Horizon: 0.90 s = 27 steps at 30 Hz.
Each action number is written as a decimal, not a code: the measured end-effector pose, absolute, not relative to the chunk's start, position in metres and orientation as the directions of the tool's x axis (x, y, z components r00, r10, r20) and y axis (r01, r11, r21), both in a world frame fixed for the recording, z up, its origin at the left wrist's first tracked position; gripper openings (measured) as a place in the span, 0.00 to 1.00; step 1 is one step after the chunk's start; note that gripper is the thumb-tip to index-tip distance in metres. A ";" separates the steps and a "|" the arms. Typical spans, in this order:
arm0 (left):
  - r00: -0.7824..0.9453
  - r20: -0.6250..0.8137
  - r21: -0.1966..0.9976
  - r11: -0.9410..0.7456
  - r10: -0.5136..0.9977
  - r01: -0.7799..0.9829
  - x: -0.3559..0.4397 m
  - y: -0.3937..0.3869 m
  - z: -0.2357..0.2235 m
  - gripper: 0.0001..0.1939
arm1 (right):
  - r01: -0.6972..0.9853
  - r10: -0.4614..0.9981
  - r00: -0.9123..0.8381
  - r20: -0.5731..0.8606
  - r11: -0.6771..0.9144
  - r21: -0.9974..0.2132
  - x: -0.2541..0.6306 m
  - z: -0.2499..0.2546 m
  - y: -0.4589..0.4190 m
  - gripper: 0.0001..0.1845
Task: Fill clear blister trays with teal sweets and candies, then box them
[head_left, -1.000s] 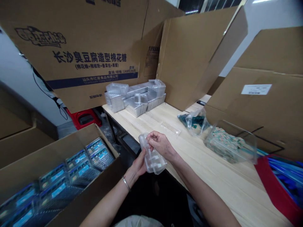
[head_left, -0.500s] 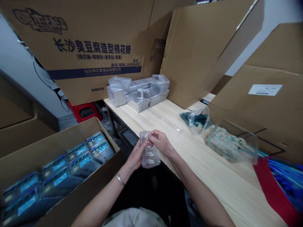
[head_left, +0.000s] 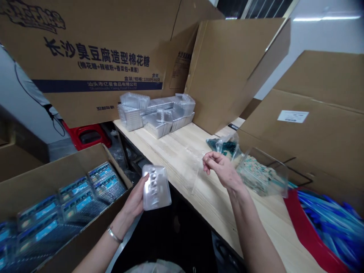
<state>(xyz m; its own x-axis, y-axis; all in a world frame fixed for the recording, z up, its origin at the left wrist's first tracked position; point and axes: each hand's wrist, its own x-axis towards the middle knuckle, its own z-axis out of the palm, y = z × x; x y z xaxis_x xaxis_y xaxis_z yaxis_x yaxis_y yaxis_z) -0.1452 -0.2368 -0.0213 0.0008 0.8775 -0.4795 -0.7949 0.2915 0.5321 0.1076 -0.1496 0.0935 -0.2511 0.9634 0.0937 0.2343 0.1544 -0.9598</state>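
Observation:
In the head view, my left hand (head_left: 136, 195) grips a clear plastic box (head_left: 162, 193) by its left side, thumb on top. A row of moulded ridges runs down the box, and it hangs just off the table's front edge. My right hand (head_left: 217, 165) is raised over the table, thumb and fingers pinched on the corner of a thin clear plastic piece (head_left: 196, 172). That piece is see-through, so its exact shape is hard to make out. Beyond my right hand lies a clear bag (head_left: 229, 146) with dark green contents.
Stacked clear plastic trays (head_left: 159, 121) stand at the table's far end. A clear bin (head_left: 263, 172) of small packets sits right, near a red container (head_left: 307, 227) of blue items. An open carton (head_left: 68, 163) of packed boxes is at left; a red stool (head_left: 88, 136) stands behind.
My hands have parted. The left carried the plastic box left and turned it; the right moved right over the table with the thin clear piece. The view has shifted slightly right.

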 end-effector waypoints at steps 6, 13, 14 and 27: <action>-0.087 -0.508 0.572 0.261 0.857 -0.778 -0.161 -0.245 -0.015 0.19 | 0.810 0.892 -0.440 0.101 0.443 -0.383 0.042 0.052 -0.149 0.07; -0.089 -0.517 0.588 0.278 0.851 -0.760 -0.165 -0.250 -0.017 0.21 | 0.872 0.873 -0.487 0.033 0.488 -0.041 0.016 -0.008 -0.142 0.13; -0.093 -0.517 0.589 0.274 0.851 -0.760 -0.166 -0.250 -0.017 0.21 | 0.870 0.870 -0.490 0.061 0.492 -0.027 0.022 -0.009 -0.144 0.13; 0.044 -0.505 0.538 0.354 0.862 -0.765 -0.146 -0.241 -0.001 0.23 | 0.872 0.877 -0.442 0.192 0.469 -0.138 0.058 -0.014 -0.121 0.23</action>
